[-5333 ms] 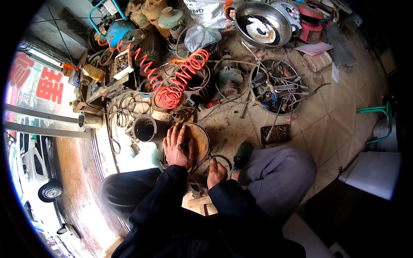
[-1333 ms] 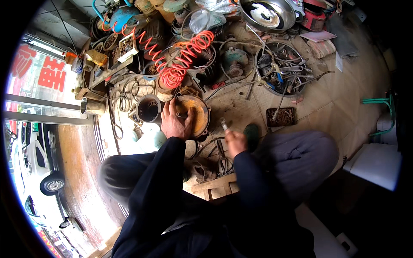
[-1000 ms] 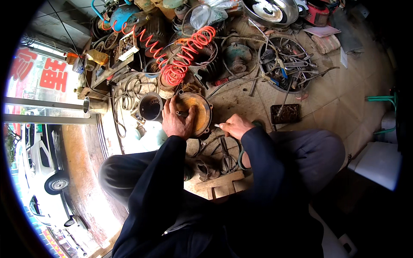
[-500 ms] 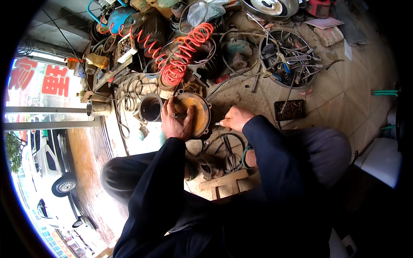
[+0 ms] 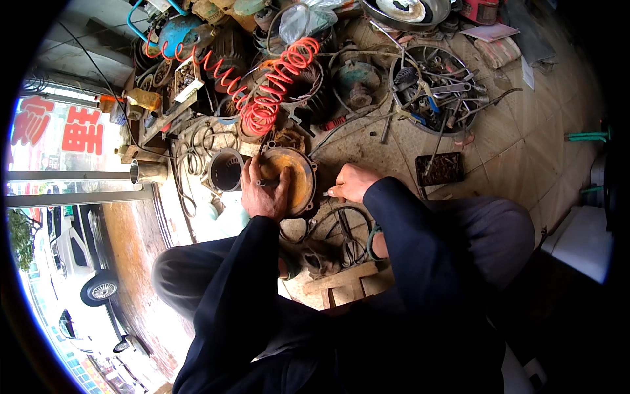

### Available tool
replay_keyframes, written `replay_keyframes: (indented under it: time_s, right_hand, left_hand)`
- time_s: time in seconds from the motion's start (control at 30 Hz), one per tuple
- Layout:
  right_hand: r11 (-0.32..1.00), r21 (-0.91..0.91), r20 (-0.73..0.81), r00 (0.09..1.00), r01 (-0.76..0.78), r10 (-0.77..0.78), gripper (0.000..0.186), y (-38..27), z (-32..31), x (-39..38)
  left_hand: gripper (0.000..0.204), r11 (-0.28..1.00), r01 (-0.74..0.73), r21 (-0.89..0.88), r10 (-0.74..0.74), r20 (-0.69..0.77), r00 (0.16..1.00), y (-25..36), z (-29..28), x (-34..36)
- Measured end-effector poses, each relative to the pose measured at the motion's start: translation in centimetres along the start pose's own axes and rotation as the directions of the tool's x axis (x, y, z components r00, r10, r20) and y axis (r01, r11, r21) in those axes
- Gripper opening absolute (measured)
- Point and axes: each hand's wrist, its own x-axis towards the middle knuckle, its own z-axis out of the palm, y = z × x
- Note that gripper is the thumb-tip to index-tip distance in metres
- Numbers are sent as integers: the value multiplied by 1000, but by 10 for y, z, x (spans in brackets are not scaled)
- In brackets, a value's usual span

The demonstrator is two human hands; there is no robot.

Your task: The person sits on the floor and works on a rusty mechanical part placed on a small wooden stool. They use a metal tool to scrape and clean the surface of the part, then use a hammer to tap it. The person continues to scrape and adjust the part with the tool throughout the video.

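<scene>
The left hand (image 5: pixel 265 192) is lying across a rusty round cover (image 5: pixel 298 180), right of a hollow cylinder (image 5: pixel 227 161), its grip unclear; the right hand's (image 5: pixel 355 182) fingers are pinching a small metal piece (image 5: pixel 326 194).

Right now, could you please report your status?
Left hand on rusty round plate. Right hand pinching small tool, right of plate. Hollow cylinder beside left hand.

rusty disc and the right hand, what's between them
In the head view, a short pale tool tip juts from the right hand toward the rusty disc; a narrow strip of floor also shows there.
</scene>
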Motion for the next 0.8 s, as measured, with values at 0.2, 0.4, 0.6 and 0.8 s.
replay_keyframes:
  time_s: [0.2, 0.4, 0.6, 0.8]
  right_hand:
    - [998, 2, 70, 996, -56, 56, 37, -7, -10, -7]
    - [543, 837, -138, 936, -64, 323, 40, 18, 143, -13]
    - [415, 829, -558, 617, 376, 555, 46, -48, 197, 0]
    - [911, 411, -523, 808, -42, 273, 51, 11, 114, -37]
  left_hand:
    - [70, 1000, 23, -11, -22, 35, 999, 6, 1, 1]
    - [70, 1000, 6, 10, -6, -20, 1000, -2, -4, 0]
    - [73, 1000, -18, 9, 18, 13, 1000, 9, -1, 2]
    - [72, 1000, -6, -5, 6, 12, 1000, 2, -7, 0]
